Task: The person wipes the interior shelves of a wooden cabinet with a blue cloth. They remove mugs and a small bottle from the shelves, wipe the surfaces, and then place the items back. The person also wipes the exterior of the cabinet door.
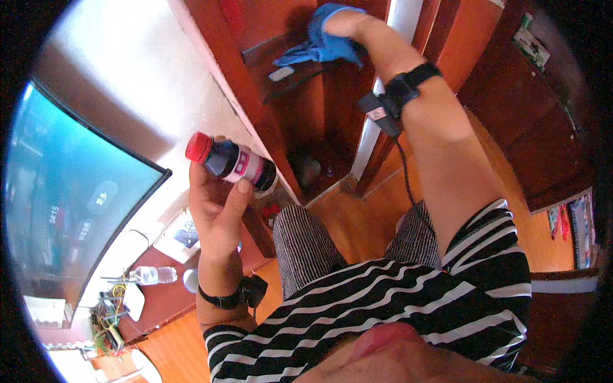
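Observation:
My left hand (pixel 218 206) is closed around a small dark bottle (pixel 234 162) with a red cap and a pink and white label. The bottle is tilted, its cap toward the upper left. My right hand (pixel 342 23) is stretched out into a dark red wooden cabinet, with a blue cloth (pixel 330 45) around its fingers; the cloth hides most of that hand. Below the cloth, a small white object (pixel 281 73) lies on a dark shelf (pixel 301 79). Each forearm wears a black strap, and a cable hangs from the right one.
A large lit television screen (pixel 72 191) stands at the left. Beneath it, a clear plastic bottle (pixel 154 275), a white box (pixel 134 302) and tangled cables (pixel 107 316) lie by a reddish surface. A white-edged door frame (pixel 366 143) borders the cabinet. Dark wooden furniture (pixel 517 119) stands at the right.

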